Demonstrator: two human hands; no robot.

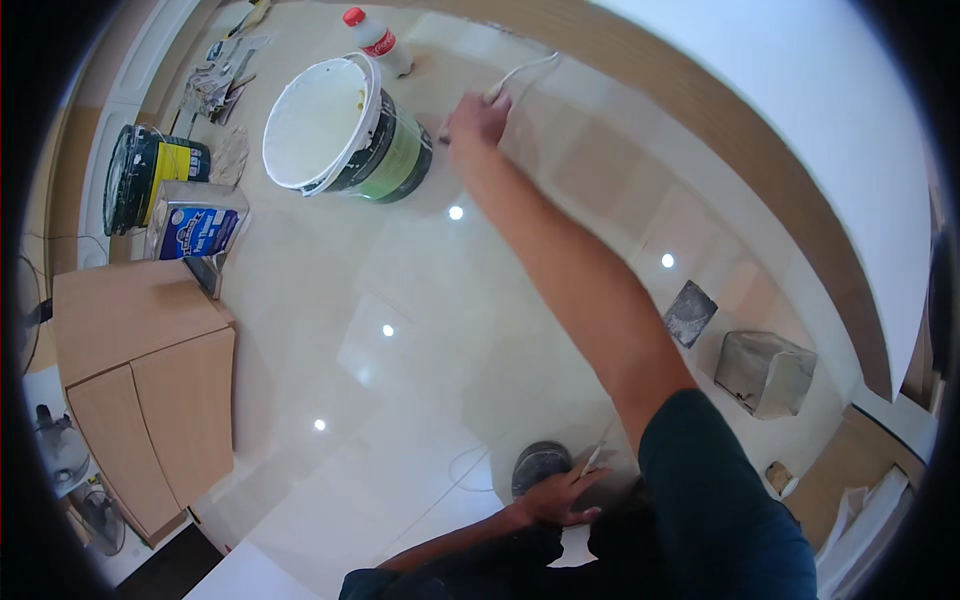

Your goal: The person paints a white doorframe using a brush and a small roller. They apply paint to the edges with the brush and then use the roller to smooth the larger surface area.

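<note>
Stretched far forward, my right hand [480, 120] is closed around a pale handle. A thin, bent white rod [525, 67] runs out of it toward the far wall base; the tool's kind is unclear. Just left of that hand is a large paint bucket [405, 150] with a whitish lid and a green-and-black side. Low in view, my left hand [560, 497] has a slim light-coloured stick [594, 457] between its fingers, its far end thin. Beside those fingers is a small round dark pot [540, 466], with a thin wire loop [468, 470] to its left.
A red-capped bottle [385, 45] stands behind the bucket. At left are a dark tub [150, 180], a metal can [200, 225] and a wooden cabinet [150, 370]. Rightward lie a dark grey slab [690, 313] and a square tin [762, 372], below an overhanging wood-edged white panel [800, 170].
</note>
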